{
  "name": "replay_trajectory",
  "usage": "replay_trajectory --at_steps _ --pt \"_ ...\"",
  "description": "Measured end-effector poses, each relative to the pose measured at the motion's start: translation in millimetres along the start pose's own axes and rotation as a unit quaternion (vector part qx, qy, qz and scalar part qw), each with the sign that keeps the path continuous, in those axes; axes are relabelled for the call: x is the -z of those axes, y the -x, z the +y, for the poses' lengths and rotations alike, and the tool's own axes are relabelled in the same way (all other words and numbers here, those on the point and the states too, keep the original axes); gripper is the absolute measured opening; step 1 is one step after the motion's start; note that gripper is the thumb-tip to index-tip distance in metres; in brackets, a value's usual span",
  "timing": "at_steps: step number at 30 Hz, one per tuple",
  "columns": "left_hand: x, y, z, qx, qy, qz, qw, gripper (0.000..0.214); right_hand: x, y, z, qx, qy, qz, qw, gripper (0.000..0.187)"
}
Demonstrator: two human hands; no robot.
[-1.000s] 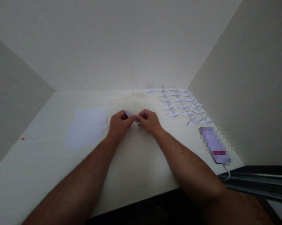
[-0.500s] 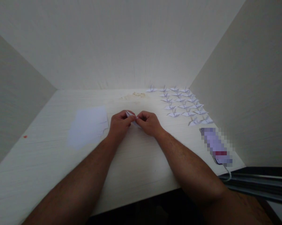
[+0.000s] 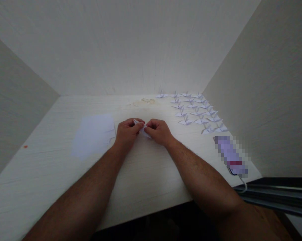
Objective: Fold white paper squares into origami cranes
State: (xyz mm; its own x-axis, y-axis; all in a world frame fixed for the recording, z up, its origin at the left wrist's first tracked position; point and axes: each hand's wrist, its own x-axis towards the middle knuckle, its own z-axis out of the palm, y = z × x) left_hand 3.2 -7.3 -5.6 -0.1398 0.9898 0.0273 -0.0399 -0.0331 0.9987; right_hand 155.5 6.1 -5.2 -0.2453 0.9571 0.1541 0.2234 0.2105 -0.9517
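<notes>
A small folded piece of white paper (image 3: 146,134) is pinched between my two hands above the middle of the table. My left hand (image 3: 127,131) is closed on its left part, thumb on top, with a pointed tip of paper showing between the fingers. My right hand (image 3: 160,131) grips the same paper from the right, thumb and forefinger close to the left thumb. Much of the paper is hidden by the fingers. Left of my hands lie flat sheets of white paper (image 3: 92,135). Several folded paper cranes (image 3: 196,112) stand in rows at the back right.
A phone (image 3: 228,152), pixelated, lies near the right edge with a white cable (image 3: 245,185) running off it. Walls enclose the table (image 3: 141,201) at the back and both sides. An orange spot (image 3: 25,146) is at the far left, and brownish marks (image 3: 148,100) are near the back wall.
The thumbs have parted slightly, and more of the folded paper shows between and below them. Both hands keep hold of it in nearly the same place.
</notes>
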Motion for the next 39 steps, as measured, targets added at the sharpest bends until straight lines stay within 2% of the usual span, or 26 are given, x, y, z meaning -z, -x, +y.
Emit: replay_trajectory --at_steps 6,8,12,15,18,20,24,27,33,39 --pt "-3.8 -3 10 0.072 0.144 -0.005 0.987 0.063 1 -1 0 -0.02 -0.03 -0.004 0.999 0.015" --pt "-4.4 -4 13 0.077 0.154 -0.007 0.985 0.062 2 -1 -1 0.013 -0.011 0.027 0.999 0.014" --pt "-3.9 -4 12 0.087 0.136 -0.02 0.987 0.055 8 2 -5 0.15 0.073 0.124 0.978 0.012" --pt "-2.8 -4 7 0.082 0.107 -0.053 0.989 0.041 10 3 -4 0.198 0.097 0.108 0.969 0.013" --pt "-1.7 -5 1 0.047 0.093 -0.053 0.993 0.045 6 2 0 0.191 0.078 0.095 0.974 0.018" --pt "-1.3 -5 -2 0.02 0.088 -0.046 0.995 0.048 2 1 2 0.158 0.032 0.106 0.981 0.024" --pt "-1.0 -5 -3 -0.019 0.047 -0.022 0.998 0.024 0 1 -1 0.063 -0.026 0.11 0.992 0.016" --pt "-1.3 -2 0 -0.043 -0.009 -0.021 0.999 0.013 1 1 -3 0.035 -0.021 0.104 0.994 0.013" --pt "-4.3 5 11 -0.023 -0.059 -0.038 0.997 0.017 3 -1 -2 0.048 0.011 0.099 0.994 0.01" --pt "-7.7 11 25 -0.001 -0.136 -0.024 0.99 0.014 4 2 0 0.103 0.075 0.1 0.987 0.005"
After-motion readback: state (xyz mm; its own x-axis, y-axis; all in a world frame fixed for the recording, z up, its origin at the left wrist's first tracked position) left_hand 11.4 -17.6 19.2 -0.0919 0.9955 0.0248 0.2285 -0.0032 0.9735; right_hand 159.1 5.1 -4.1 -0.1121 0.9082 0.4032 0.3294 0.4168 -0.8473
